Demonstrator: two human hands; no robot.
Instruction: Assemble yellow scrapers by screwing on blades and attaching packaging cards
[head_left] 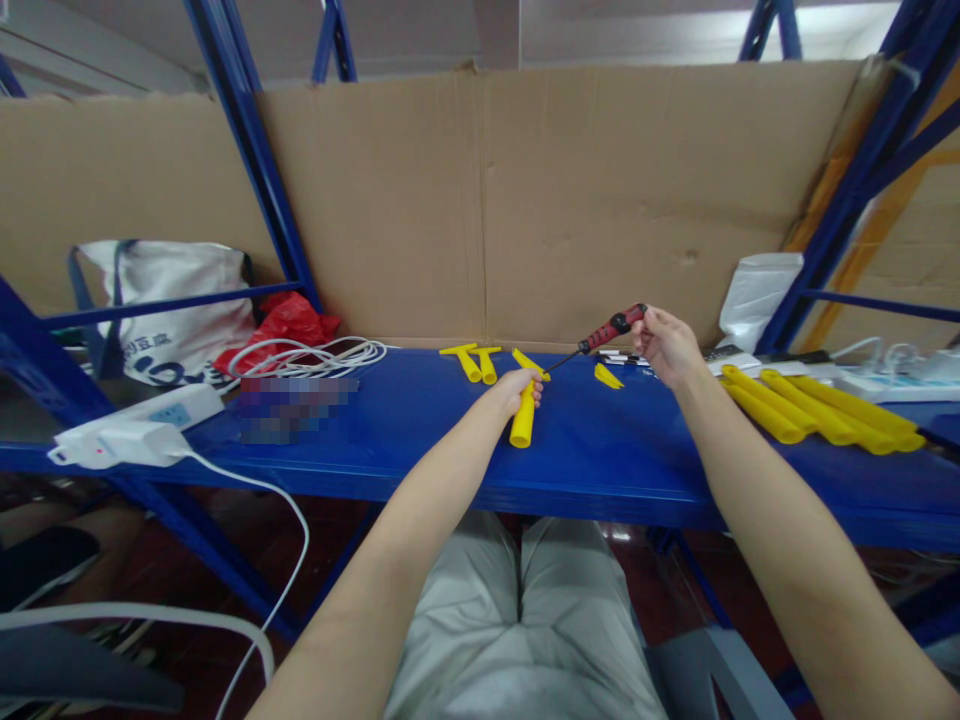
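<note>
My left hand [526, 390] is wrapped round a yellow tube-shaped handle [522, 428], whose open end points toward me. Its far end carries a flat yellow crosspiece [523, 358]. In my right hand [666, 345] is a red and black screwdriver [604, 332], gripped near the butt of its handle. The thin dark shaft slants down left to the yellow piece at my left hand; whether the tip touches a screw cannot be seen. Just left lie two yellow T-shaped pieces [471, 368]. A small loose yellow part [608, 376] rests between my hands.
Several yellow tubes [825, 415] lie at the right, near a white power strip [900, 382]. Left are another power strip [142, 425], coiled white cable [322, 358], a red plastic bag [289, 325] and a cloth bag [172, 310]. Cardboard [585, 200] backs the blue bench [615, 450].
</note>
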